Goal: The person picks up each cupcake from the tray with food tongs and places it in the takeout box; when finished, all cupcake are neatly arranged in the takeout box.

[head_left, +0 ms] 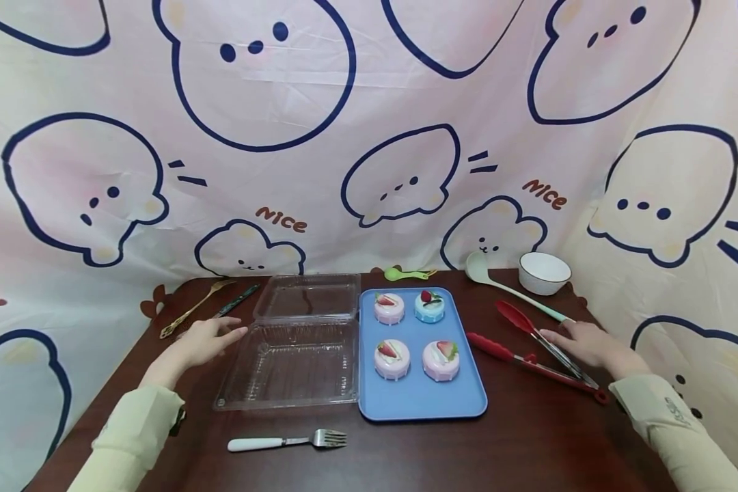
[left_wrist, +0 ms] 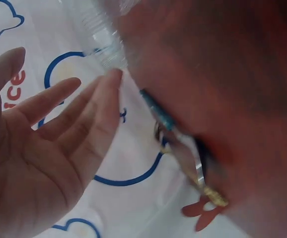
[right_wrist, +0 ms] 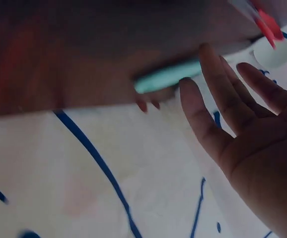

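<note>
My left hand point(head_left: 203, 342) hovers by the left edge of the open clear plastic box point(head_left: 234, 393), fingers spread and holding nothing. Close to its fingers lie a knife with a dark teal part point(head_left: 240, 301) and a gold fork point(head_left: 197, 307). At the right, my right hand point(head_left: 590, 345) has loosely extended fingers, near the pale green handle of a ladle point(head_left: 523, 295). Red-tipped tongs point(head_left: 547, 342) lie spread beside it. In the right wrist view the ladle handle point(right_wrist: 168, 77) shows just past the fingertips, and the palm point(right_wrist: 262, 153) holds nothing.
A blue tray point(head_left: 406, 403) bears three pink toy cakes point(head_left: 391, 359) and a blue one point(head_left: 429, 307). A white-handled fork point(head_left: 289, 441) lies in front. At the back are a green spoon point(head_left: 400, 274) and a white bowl point(head_left: 544, 277), before a printed cloth point(head_left: 406, 102).
</note>
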`<state>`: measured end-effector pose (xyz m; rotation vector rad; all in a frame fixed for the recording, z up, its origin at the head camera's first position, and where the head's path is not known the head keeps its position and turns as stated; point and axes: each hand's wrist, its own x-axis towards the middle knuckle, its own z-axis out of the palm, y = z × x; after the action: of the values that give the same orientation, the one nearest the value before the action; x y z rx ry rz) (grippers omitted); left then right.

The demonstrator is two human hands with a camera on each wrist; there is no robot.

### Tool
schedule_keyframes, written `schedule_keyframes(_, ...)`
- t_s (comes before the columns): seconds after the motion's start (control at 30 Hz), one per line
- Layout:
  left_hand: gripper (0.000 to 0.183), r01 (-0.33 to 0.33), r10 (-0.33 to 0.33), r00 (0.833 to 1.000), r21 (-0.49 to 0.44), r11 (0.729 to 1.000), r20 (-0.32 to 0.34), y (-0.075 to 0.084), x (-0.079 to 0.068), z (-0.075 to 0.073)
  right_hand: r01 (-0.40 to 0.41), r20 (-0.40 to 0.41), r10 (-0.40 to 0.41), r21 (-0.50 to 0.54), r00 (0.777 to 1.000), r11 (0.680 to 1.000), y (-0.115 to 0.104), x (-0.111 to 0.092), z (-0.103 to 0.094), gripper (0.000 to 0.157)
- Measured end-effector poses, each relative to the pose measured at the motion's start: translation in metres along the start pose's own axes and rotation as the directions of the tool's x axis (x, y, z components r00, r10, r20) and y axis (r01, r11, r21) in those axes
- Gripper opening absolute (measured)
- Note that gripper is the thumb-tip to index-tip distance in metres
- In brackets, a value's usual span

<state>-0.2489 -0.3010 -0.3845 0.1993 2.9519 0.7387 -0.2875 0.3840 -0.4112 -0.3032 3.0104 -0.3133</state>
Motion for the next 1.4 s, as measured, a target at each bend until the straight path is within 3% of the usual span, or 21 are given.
schedule_keyframes(0.1,0.055,0.004,-0.003,1.000,-0.113,0.994,0.012,-0.005,-0.004,0.008,-0.004,0.015,0.004,0.042,1.000,0.999,0.002,-0.003,0.011,0.068)
schedule_keyframes(0.27,0.049,-0.003,0.003,1.000,-0.240,0.971,-0.001,-0.011,-0.008,0.018,-0.042,0.057,0.036,0.092,0.998,0.995,-0.003,-0.009,0.018,0.074)
schedule_keyframes(0.6,0.055,0.036,-0.030,0.999,-0.378,0.925,0.021,-0.017,-0.012,0.027,0.017,-0.009,-0.017,0.094,1.000,0.995,-0.011,-0.013,0.031,0.068)
schedule_keyframes(0.87,0.054,0.040,-0.034,0.999,-0.423,0.905,0.021,-0.016,-0.011,0.034,-0.013,0.030,0.012,0.031,0.999,0.999,-0.008,-0.008,0.031,0.098)
schedule_keyframes(1.4,0.050,0.078,-0.070,0.997,-0.513,0.855,0.036,-0.015,-0.020,0.033,-0.071,0.091,0.062,0.096,0.994,0.993,-0.009,-0.005,0.037,0.113)
